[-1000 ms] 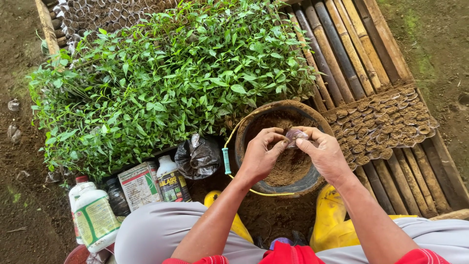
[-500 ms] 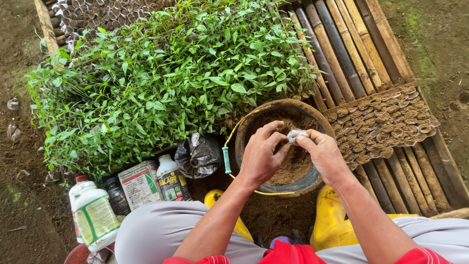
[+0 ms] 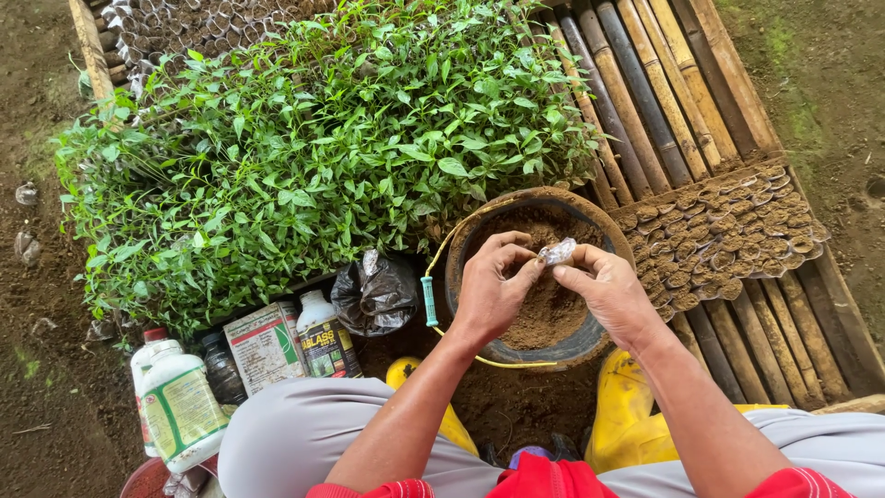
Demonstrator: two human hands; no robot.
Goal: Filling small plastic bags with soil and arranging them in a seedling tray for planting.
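My left hand (image 3: 493,290) and right hand (image 3: 604,295) now pinch a small clear plastic sleeve (image 3: 557,251) (the dark clod of a second ago is gone) above the far rim of the soil basin (image 3: 590,339), so filling starts afresh.

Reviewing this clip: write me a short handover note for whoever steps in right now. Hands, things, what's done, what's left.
Left hand: over the soil basin, fingers pinching the small clear plastic sleeve.
Right hand: holds the same sleeve from the other side, above the soil.
Things: basin sits in front of the knees, with a block of green seedlings behind it; rows of soil-filled sleeves lie on the bamboo rack to the right; bottles and a carton stand to the left.
Done: many sleeves filled and set in rows.
Left: whether the sleeve in hand holds soil cannot be told.
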